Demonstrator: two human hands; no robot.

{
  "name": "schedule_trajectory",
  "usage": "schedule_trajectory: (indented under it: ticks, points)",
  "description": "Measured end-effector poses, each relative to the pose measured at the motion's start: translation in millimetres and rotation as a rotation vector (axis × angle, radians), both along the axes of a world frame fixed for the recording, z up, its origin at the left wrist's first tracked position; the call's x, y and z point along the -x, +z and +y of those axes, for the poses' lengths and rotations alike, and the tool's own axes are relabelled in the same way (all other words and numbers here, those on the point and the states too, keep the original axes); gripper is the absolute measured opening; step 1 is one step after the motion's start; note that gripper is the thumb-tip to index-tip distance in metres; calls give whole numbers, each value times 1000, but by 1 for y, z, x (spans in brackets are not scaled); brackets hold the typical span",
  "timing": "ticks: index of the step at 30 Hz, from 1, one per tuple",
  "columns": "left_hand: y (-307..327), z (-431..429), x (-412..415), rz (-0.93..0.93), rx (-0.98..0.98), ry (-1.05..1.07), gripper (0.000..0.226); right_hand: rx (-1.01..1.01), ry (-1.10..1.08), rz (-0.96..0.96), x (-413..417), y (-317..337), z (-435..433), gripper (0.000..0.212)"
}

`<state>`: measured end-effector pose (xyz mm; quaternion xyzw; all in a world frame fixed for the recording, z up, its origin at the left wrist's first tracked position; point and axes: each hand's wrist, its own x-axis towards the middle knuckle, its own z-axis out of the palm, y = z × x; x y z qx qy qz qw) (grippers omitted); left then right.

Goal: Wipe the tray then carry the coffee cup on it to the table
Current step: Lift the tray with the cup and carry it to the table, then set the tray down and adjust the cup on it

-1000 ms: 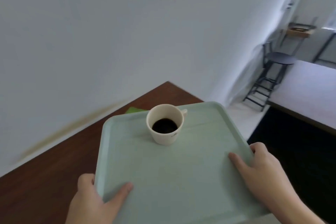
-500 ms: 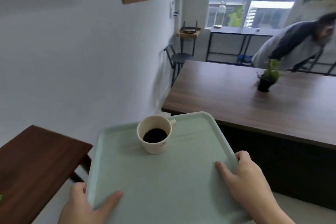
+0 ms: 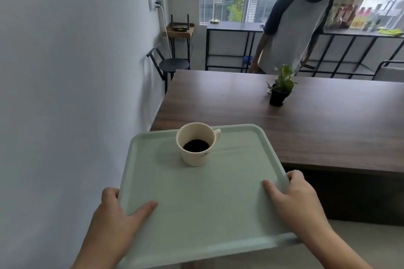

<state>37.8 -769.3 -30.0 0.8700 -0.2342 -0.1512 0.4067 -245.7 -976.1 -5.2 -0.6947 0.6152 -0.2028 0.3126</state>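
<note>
A: Which step are we on?

B: The carry, we judge. Our left hand (image 3: 113, 223) and right hand (image 3: 299, 201) each have a grip closed on a near corner of the pale green tray (image 3: 196, 214), thumbs on top, just short of the tabletop (image 3: 306, 120).

A: And the coffee cup (image 3: 195, 143)?

B: Upright near the far edge, holding dark coffee, perhaps a third full. Next we must set the tray down level, clear of the potted plant (image 3: 281, 88).
</note>
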Motion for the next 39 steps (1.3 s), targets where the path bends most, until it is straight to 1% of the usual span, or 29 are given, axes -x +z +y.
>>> schedule_trajectory:
  ticks: [5, 11, 14, 17, 25, 32, 37, 39]
  points:
    - [-14, -86, -55, -8, -6, -107, 63, -8, -72, -46, -42, -17, -67, 37]
    - [-26, -182, -114, -37, -66, -262, 65, 2, -158, 3, -87, -36, -136, 39]
    - [-33, -223, -131, -70, -108, -300, 67, 2, -204, 26, -103, -44, -170, 41]
    - [-40, -255, -139, -143, -164, -317, 70, 0, -237, 40, -109, -54, -201, 42]
    - [-58, -311, -138, -249, -291, -361, 68, 16, -233, 68, -114, -83, -261, 38]
    - [-76, -338, -140, -377, -402, -394, 70, 50, -234, 110, -117, -110, -285, 36]
    - [-83, -352, -142, -536, -494, -417, 67, 124, -185, 166, -122, -112, -296, 33]
    - [-80, -355, -139, -634, -526, -430, 69, 196, -163, 175, -120, -110, -299, 27]
